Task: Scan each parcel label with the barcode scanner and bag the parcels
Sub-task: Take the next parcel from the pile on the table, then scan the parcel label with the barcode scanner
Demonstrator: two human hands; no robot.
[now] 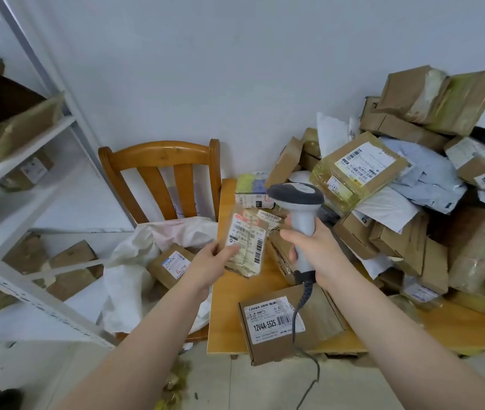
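My forearms extend forward: left fingers pinch the parcel, label turned toward the scanner for reading; right fingers clench its handle

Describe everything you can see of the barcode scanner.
The barcode scanner is a handheld gun type in plastic: dark grey head with a paler top, light grey handle. The right hand grips the handle, holding it upright above the table, head turned toward the labelled parcel in the left hand. A dark cable hangs from its base across a cardboard box.
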